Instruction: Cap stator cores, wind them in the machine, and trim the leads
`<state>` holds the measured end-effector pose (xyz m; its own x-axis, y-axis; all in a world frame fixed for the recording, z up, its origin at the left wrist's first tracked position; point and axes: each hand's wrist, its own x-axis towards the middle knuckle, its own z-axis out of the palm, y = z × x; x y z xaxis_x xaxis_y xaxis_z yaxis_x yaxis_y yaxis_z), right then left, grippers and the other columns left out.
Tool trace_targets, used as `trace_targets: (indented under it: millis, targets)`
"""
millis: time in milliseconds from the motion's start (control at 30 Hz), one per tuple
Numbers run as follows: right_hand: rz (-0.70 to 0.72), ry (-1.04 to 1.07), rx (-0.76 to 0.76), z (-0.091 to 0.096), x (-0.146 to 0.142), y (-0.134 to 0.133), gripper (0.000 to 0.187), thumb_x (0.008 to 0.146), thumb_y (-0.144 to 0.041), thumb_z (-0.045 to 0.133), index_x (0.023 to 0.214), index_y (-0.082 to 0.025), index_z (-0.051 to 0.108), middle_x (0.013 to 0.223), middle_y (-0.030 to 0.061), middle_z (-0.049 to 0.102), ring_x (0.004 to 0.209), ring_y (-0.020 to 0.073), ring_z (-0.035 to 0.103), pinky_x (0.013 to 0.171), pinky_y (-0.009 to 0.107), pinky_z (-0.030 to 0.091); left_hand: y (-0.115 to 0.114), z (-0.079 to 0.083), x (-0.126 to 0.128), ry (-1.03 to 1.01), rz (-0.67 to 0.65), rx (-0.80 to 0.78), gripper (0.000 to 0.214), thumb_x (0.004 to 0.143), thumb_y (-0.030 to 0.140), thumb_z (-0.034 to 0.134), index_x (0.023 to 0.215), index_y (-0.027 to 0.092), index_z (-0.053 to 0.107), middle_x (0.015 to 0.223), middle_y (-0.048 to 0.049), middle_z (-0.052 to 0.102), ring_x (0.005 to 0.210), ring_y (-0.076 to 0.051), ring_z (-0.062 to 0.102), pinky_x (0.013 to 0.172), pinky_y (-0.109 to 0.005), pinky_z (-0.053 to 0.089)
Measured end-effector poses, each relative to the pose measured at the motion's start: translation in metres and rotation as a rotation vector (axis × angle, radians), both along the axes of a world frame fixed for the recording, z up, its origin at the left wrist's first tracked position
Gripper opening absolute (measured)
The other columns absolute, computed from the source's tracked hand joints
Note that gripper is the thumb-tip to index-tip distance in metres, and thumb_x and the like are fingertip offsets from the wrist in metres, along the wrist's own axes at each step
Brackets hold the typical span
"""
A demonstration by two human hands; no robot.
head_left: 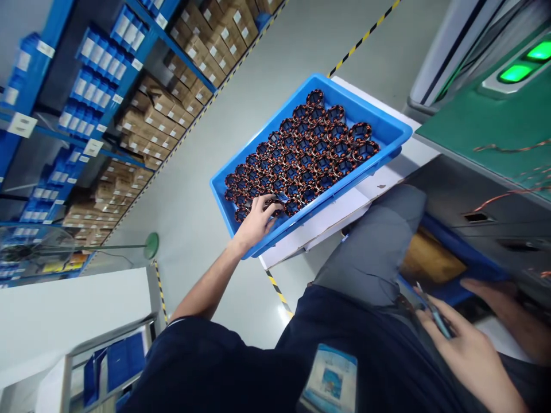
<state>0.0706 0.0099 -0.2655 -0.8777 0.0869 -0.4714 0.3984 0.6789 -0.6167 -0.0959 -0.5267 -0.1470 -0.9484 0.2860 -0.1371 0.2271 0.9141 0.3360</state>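
My left hand reaches over the near rim of a blue plastic tray. Its fingers and thumb curl around a copper-wound stator ring, which they partly cover. Many similar stator rings lie side by side in the tray, dark with orange-brown windings. Low on the right, beside my lap, my right hand is closed around a slim hand tool with a pointed metal tip and a blue-grey handle. Blur and the fingers hide what kind of tool it is.
The tray rests on a white stand by my knee. To the right is a green worktop with loose copper wires and lit green buttons. A blue bin and a blurred bare limb are below. Shelves with cartons stand left.
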Motion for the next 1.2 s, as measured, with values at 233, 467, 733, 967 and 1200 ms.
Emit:
trace_targets:
  millis: [233, 467, 733, 967, 1200]
  targets:
    - [-0.043, -0.078, -0.079, -0.001, 0.006, -0.011, 0.070, 0.086, -0.079, 0.069, 0.130, -0.027, 0.088, 0.119, 0.0110, 0.092, 0.107, 0.0380, 0.090, 0.093, 0.048, 0.072, -0.017, -0.004, -0.013, 0.064, 0.028, -0.056, 0.042, 0.110, 0.038, 0.077, 0.150, 0.027, 0.071, 0.166, -0.0164, 0.056, 0.158, -0.036, 0.057, 0.133, -0.059, 0.058]
    - [-0.027, 0.090, -0.148, -0.005, 0.006, -0.016, 0.060, 0.094, -0.073, 0.074, 0.128, -0.026, 0.089, 0.132, 0.0123, 0.091, 0.121, 0.0366, 0.090, 0.098, 0.044, 0.075, -0.023, 0.002, -0.025, 0.031, -0.024, -0.207, 0.034, 0.116, 0.052, 0.067, 0.135, 0.031, 0.085, 0.154, -0.0114, 0.079, 0.135, -0.035, 0.072, 0.117, -0.057, 0.064]
    - [-0.024, 0.115, -0.243, 0.005, 0.009, -0.022, 0.056, 0.103, -0.062, 0.072, 0.143, -0.026, 0.087, 0.148, 0.0144, 0.087, 0.138, 0.0362, 0.085, 0.122, 0.050, 0.069, 0.013, 0.041, -0.034, 0.156, -0.036, -0.232, 0.042, 0.107, 0.050, 0.076, 0.145, 0.033, 0.079, 0.158, -0.0133, 0.077, 0.140, -0.043, 0.069, 0.106, -0.061, 0.068]
    - [-0.085, 0.154, -0.260, 0.024, 0.004, -0.033, 0.050, 0.105, -0.047, 0.071, 0.149, -0.026, 0.084, 0.148, 0.0138, 0.086, 0.137, 0.0330, 0.084, 0.126, 0.051, 0.065, 0.201, 0.094, -0.080, 0.551, -0.194, 0.367, 0.063, 0.099, 0.050, 0.093, 0.155, 0.033, 0.071, 0.144, -0.0088, 0.081, 0.127, -0.037, 0.076, 0.111, -0.057, 0.064]
    - [-0.197, 0.183, -0.276, 0.048, 0.033, -0.034, 0.048, 0.105, -0.044, 0.075, 0.150, -0.030, 0.085, 0.147, 0.0114, 0.086, 0.137, 0.0337, 0.084, 0.126, 0.052, 0.065, 0.394, 0.087, -0.165, 0.227, -0.511, 0.281, 0.079, 0.108, 0.061, 0.078, 0.170, 0.016, 0.060, 0.152, -0.0197, 0.075, 0.149, -0.048, 0.062, 0.125, -0.070, 0.057]
